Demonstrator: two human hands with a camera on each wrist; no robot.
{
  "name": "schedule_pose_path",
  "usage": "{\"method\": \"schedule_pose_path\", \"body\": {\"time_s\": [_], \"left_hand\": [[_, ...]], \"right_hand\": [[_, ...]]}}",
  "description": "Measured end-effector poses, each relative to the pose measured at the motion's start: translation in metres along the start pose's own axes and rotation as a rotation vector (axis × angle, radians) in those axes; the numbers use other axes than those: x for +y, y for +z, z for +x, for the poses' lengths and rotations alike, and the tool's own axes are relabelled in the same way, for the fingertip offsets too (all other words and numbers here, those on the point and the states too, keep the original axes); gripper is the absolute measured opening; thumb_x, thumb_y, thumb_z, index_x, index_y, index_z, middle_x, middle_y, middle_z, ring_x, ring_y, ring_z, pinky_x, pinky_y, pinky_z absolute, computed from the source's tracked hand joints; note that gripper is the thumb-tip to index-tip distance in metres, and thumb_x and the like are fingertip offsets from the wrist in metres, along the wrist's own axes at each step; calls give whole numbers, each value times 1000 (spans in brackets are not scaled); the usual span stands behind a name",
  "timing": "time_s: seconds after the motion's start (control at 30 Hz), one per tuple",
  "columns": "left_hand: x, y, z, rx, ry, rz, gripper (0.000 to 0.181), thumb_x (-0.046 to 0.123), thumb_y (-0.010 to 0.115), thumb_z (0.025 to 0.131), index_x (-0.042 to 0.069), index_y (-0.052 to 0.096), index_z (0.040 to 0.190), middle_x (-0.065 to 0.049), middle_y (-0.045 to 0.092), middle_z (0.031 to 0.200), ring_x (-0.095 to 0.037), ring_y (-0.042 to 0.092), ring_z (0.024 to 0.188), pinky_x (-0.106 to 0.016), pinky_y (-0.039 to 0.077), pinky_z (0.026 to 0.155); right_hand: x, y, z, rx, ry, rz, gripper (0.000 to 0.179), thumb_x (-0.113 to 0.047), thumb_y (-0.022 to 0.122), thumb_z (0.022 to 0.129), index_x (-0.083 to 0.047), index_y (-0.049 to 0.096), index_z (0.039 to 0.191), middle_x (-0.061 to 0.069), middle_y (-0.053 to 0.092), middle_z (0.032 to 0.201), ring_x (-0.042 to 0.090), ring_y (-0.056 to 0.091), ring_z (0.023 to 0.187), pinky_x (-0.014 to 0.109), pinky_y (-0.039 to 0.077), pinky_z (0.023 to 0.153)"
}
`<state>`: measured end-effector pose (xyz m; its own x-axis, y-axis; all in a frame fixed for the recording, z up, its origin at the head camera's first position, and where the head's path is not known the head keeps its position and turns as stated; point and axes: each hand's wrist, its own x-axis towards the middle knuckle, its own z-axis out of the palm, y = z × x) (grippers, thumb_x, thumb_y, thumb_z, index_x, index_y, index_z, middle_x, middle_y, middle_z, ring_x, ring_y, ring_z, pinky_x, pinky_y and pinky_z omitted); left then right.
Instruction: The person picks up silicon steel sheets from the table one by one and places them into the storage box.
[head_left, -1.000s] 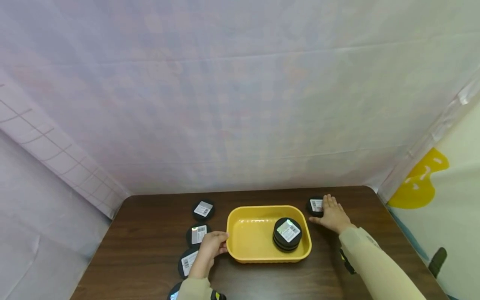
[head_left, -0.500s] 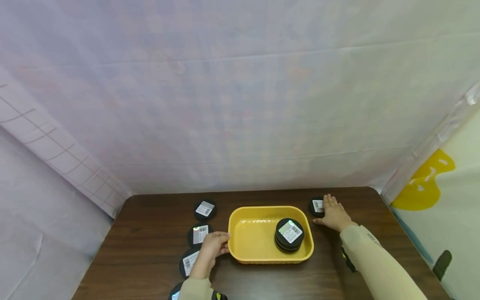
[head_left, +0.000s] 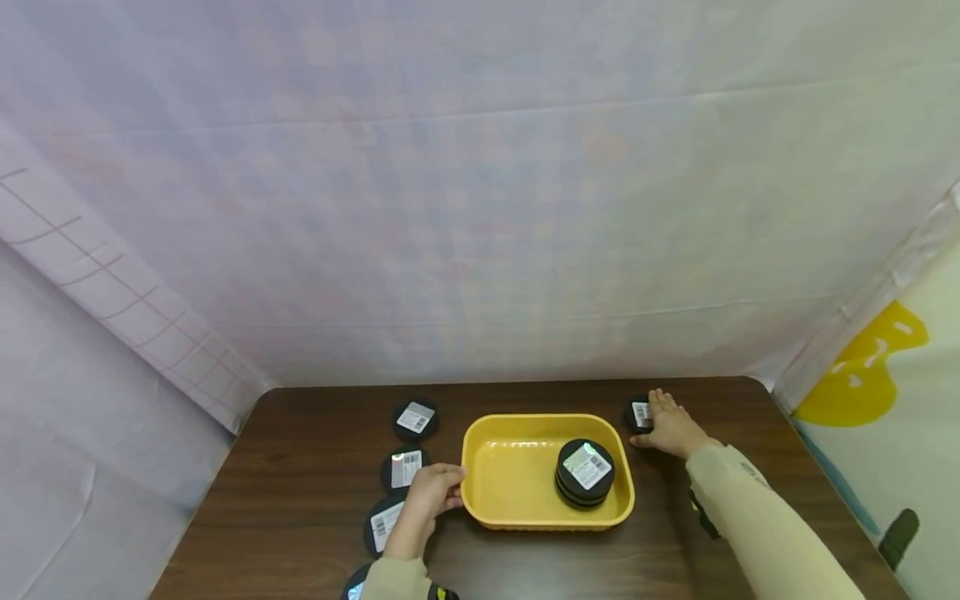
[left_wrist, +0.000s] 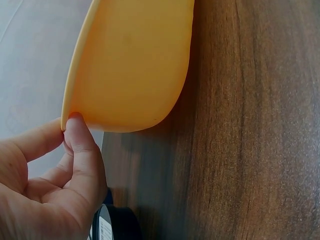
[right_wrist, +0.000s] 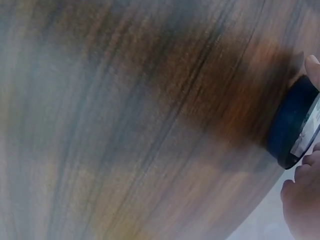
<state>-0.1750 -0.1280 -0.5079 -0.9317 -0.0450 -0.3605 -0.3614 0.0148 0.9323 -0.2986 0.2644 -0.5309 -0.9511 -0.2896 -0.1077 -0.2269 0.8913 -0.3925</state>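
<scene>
From the head feed I have a shallow, rectangular yellow plastic tray with rounded corners (head_left: 513, 483) on a dark brown wood-grain tabletop (head_left: 562, 567). My left hand (head_left: 435, 490) pinches its left rim. In the tray's right half stands a stack of flat, round black pucks with barcode labels (head_left: 586, 473). To the tray's left, a row of four similar black pucks (head_left: 406, 470) runs towards me, the nearest cut off by the frame. Past the tray's far right corner, a single round black puck with a white label (head_left: 641, 413) lies near the back edge of the table, my right hand (head_left: 671, 432) over its right side.

On the left wrist feed, thumb and forefinger nip the thin rim at a corner. I judge the tray light and slightly springy, so a pinch should steady it.

On the right wrist feed, the single puck shows side-on at the frame edge, thumb to one side, curled fingers to the other. Too much is cropped for me to tell whether they squeeze it. It looks rigid and smooth, perhaps a little slippery; I'd take it across the side wall, not by the flat label.
</scene>
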Motion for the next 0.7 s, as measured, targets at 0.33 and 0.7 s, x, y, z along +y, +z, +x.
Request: {"method": "schedule_pose_path", "body": {"time_s": [0.33, 0.7], "left_hand": [[10, 3, -10, 7, 33, 9, 31, 2, 51, 90, -24, 50, 106, -5, 53, 70, -12, 52, 59, -23, 52, 57], [9, 4, -10, 21, 34, 8, 29, 3, 52, 90, -22, 52, 105, -5, 53, 69, -11, 52, 59, -23, 52, 55]], "right_hand": [[-4, -9, 3, -59, 50, -10, 103, -38, 76, 73, 26, 21, 132, 45, 19, 137, 56, 17, 129, 59, 17, 107], [-3, -10, 8, -45, 57, -20, 96, -27, 81, 69, 25, 27, 130, 42, 29, 134, 54, 34, 121, 59, 32, 99]]}}
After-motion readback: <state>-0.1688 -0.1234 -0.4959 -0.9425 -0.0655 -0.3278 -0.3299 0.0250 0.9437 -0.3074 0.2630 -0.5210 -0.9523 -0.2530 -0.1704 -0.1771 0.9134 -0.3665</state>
